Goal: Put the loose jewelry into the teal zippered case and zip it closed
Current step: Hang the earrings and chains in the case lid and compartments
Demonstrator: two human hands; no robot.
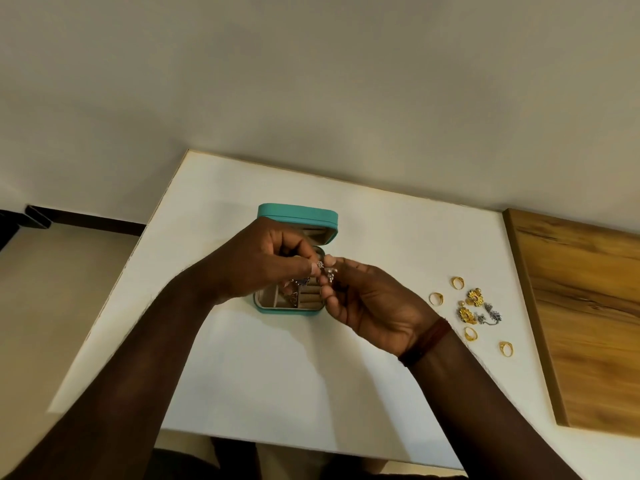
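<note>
The teal zippered case stands open on the white table, lid raised at the back, beige compartments showing below my hands with a few pieces inside. Both hands meet just above the case. My left hand pinches a small silver earring at its top. My right hand grips the same earring from the right with its fingertips. Loose jewelry lies to the right: several gold rings, two gold floral earrings and a silver piece.
A wooden board lies along the table's right side, close to the loose jewelry. The table's left edge drops to a beige floor. A plain wall rises behind the table.
</note>
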